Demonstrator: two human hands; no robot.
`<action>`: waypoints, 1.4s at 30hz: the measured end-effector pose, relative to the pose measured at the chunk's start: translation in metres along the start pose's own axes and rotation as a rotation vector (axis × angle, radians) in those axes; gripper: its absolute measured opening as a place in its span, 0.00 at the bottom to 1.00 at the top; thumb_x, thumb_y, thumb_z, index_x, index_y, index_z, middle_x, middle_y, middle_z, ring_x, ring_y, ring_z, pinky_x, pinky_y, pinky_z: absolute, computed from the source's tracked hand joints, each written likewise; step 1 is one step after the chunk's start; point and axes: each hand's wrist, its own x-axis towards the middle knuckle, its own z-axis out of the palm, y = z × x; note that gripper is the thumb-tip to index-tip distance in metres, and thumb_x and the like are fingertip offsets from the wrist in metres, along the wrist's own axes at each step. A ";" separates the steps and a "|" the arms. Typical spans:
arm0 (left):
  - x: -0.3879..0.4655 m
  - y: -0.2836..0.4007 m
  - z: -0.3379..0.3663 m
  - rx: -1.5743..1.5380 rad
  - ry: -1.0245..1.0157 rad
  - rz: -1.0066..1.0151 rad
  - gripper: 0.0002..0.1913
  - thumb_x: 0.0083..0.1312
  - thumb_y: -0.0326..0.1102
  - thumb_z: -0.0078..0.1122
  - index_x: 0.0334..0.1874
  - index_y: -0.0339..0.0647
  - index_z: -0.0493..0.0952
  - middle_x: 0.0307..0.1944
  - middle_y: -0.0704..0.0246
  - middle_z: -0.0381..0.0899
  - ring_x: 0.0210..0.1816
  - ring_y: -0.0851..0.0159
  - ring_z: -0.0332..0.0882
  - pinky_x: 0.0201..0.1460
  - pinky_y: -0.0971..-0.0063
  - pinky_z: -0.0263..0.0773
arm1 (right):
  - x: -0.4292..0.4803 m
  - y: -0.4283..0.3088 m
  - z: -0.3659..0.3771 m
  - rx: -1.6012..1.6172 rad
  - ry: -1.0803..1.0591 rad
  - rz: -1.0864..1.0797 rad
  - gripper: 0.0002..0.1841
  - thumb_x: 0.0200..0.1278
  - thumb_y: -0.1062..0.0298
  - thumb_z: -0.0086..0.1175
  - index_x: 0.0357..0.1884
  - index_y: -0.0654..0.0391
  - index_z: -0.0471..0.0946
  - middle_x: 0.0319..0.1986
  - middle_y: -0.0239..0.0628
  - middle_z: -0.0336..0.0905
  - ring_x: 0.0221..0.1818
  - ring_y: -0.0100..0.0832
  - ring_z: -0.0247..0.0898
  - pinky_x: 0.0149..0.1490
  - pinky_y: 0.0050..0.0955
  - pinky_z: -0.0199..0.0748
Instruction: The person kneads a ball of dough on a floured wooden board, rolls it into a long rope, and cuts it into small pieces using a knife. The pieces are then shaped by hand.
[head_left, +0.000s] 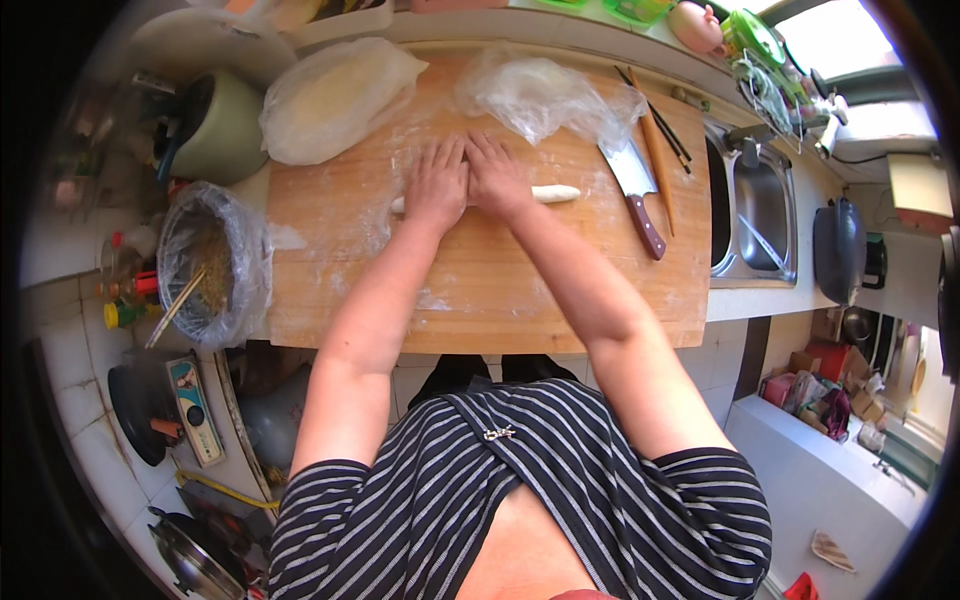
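Observation:
A white dough roll (556, 194) lies crosswise on the floured wooden board (480, 300). My left hand (437, 182) and my right hand (495, 174) rest flat on top of it, side by side with thumbs touching, and cover its middle. Both ends of the roll show beyond the hands. Behind them on the board are a plastic bag with pale dough (337, 101) and a crumpled clear plastic bag (525, 90). To the right lie a cleaver with a dark red handle (646, 225), a tapered wooden rolling pin (657, 161) and dark chopsticks (667, 135).
At the left, a plastic-lined bowl (214, 262) holds a crumbly filling, with chopsticks (176, 307) leaning in it. A green container (225, 127) stands behind the bowl. On the right is a steel double sink (765, 210), with a dark basin (838, 251) beyond it.

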 end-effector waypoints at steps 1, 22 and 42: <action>-0.007 0.005 -0.004 0.021 -0.062 0.022 0.25 0.81 0.48 0.38 0.76 0.51 0.67 0.79 0.72 0.61 0.81 0.57 0.52 0.82 0.45 0.41 | -0.015 -0.005 0.007 -0.058 0.084 -0.024 0.28 0.75 0.56 0.45 0.71 0.59 0.68 0.72 0.49 0.64 0.74 0.50 0.58 0.77 0.54 0.49; -0.170 -0.019 -0.048 0.077 -0.194 0.088 0.27 0.77 0.52 0.47 0.79 0.68 0.62 0.79 0.80 0.59 0.80 0.58 0.52 0.79 0.31 0.33 | -0.201 -0.033 -0.042 -0.221 -0.189 0.102 0.39 0.73 0.43 0.49 0.80 0.52 0.56 0.80 0.44 0.49 0.82 0.45 0.43 0.81 0.53 0.36; -0.050 0.141 -0.061 -0.550 -0.253 0.044 0.11 0.67 0.37 0.65 0.49 0.44 0.80 0.39 0.56 0.85 0.40 0.47 0.84 0.38 0.54 0.78 | -0.098 -0.021 -0.130 0.797 0.117 0.109 0.12 0.66 0.65 0.65 0.47 0.60 0.83 0.53 0.42 0.83 0.57 0.34 0.78 0.63 0.37 0.71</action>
